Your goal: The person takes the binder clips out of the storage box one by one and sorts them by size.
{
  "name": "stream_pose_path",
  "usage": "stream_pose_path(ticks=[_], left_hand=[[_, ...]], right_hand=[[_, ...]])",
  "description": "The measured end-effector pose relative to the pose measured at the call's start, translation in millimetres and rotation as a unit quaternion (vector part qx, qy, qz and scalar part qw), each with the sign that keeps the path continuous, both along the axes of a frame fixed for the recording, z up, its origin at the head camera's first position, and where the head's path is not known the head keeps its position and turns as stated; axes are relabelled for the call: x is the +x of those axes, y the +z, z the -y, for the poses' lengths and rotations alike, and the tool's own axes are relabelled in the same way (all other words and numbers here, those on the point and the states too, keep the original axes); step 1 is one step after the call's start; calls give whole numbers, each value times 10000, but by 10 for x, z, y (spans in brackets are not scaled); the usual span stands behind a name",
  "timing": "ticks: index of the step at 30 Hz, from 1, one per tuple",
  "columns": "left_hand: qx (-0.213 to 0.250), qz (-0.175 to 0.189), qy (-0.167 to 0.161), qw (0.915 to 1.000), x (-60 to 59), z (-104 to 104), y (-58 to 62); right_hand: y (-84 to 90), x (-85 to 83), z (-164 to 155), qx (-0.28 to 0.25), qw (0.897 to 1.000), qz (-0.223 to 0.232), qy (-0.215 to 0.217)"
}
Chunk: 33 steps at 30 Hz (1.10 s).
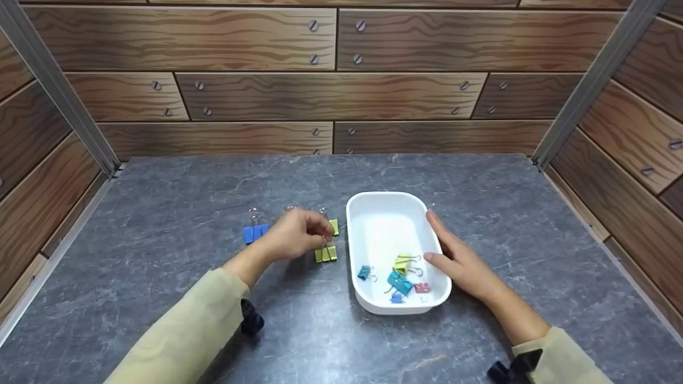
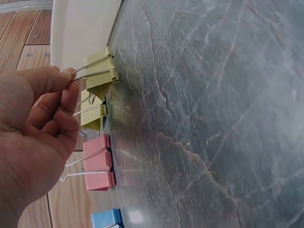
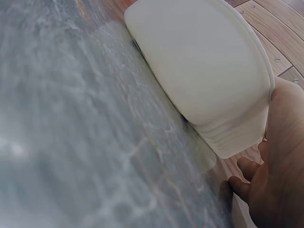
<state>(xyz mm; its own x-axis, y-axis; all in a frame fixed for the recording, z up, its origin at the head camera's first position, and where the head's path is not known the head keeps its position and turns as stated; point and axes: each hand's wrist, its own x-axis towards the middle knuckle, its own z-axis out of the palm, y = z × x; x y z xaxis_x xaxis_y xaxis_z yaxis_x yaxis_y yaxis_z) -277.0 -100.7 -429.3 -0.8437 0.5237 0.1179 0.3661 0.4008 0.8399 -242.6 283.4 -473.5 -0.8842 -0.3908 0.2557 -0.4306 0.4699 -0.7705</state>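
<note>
My left hand (image 1: 296, 234) pinches the wire handles of a yellow-green binder clip (image 2: 100, 71) between thumb and fingertips. In the head view that clip (image 1: 326, 254) shows just below the fingers, left of the white container. A second yellow-green binder clip (image 1: 334, 227) stands behind it, partly covered by the hand. My right hand (image 1: 461, 266) holds the right side of the white container (image 1: 387, 198), thumb over the rim and the other fingers along the outer wall. In the right wrist view the fingers (image 3: 247, 168) show beside the container's end.
Inside the container lie a yellow-green clip (image 1: 402, 263), two teal clips (image 1: 399, 283), a pink clip (image 1: 422, 288) and a small blue clip (image 1: 396, 298). A blue binder clip (image 1: 256, 233) stands left of my left hand; a pink one (image 2: 99, 162) is hidden behind that hand in the head view.
</note>
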Motion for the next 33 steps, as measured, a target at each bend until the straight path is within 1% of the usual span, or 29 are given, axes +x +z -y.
stream_pose_path(ticks=[6,13,18,25,27,30,33], left_hand=[[-24,-33,-9,10000,-7,-11,-24],[-82,16,49,10000,-17,-31,-46],[-132,24,68,9999,-12,-38,-57],[-216,115,206,9995,-9,-26,-63],[-230,126,256,9993,-14,-19,-54],[-245,42,329,9992,-21,-1,-16],[-233,-114,397,9989,-25,12,55]], right_hand=[[12,11,4,-74,9999,143,-4],[2,13,0,-206,9998,10,24],[5,10,-3,-185,9998,-9,41],[-3,1,-3,-80,9999,72,22],[-1,2,-1,-80,10000,53,20],[4,9,1,-70,10000,4,-11],[6,14,3,-104,9999,10,-12]])
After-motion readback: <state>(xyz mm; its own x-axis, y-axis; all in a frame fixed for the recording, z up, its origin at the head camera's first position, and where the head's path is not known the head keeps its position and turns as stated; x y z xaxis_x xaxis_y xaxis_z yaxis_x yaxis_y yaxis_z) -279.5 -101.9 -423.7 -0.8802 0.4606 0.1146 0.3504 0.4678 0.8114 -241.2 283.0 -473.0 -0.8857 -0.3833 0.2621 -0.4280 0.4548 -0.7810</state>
